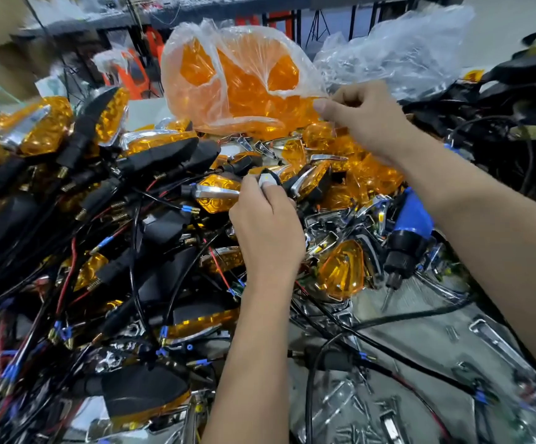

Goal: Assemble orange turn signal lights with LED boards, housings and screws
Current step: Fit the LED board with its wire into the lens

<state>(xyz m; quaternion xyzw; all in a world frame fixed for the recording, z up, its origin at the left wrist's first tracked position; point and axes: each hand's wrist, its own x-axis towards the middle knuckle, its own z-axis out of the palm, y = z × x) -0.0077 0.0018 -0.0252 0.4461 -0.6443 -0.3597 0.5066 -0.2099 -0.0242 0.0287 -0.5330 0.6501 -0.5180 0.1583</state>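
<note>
Presently, right hand (361,120) pinches the lens bag (234,75) edge, evidently opening it; left hand (268,225) grips a black housing (269,177), steadying it.

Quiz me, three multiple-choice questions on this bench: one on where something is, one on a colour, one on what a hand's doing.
1. Where does the electric screwdriver lie?
A. right of the left hand
B. inside the bag
C. on the shelf behind

2. What colour are the lenses in the plastic bag?
A. red
B. orange
C. clear

3. What is the right hand doing?
A. resting flat
B. pinching the bag's edge
C. holding the screwdriver

Answers: 1 A, it lies right of the left hand; 2 B, orange shows through; 3 B, fingers pinch the film.
</note>
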